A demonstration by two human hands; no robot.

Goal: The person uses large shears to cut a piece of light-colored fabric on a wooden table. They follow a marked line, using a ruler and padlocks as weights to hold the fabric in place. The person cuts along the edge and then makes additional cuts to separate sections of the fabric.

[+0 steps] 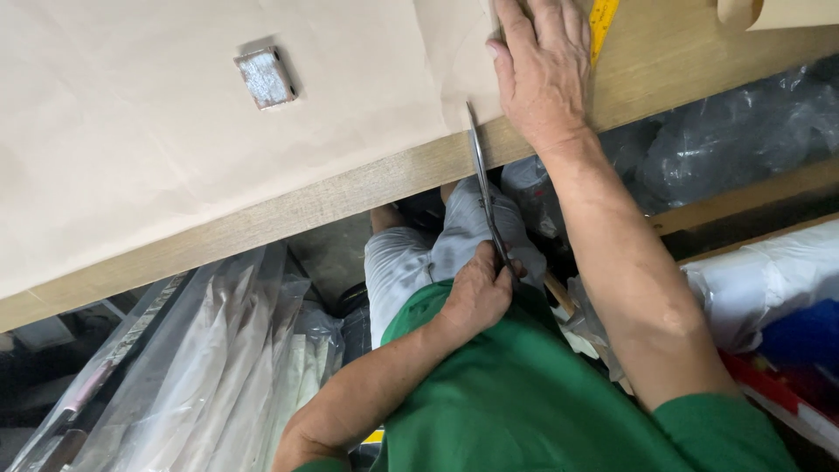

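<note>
Our left hand (pixel 479 293) grips long steel scissors (pixel 485 188), blades cutting into the large beige paper sheet (pixel 157 149) on the wooden tabletop (pixel 288 210). Our right hand (pixel 542 70) presses flat, open, on the paper. 1 square metal weight (pixel 265 78) rests there.

Clear plastic bags (pixel 201 350) of pale folded material lie under the table at lower left. Dark plastic-wrapped bundles (pixel 743 131) sit at upper right, and a white wrapped roll (pixel 769 280) lies below them.
</note>
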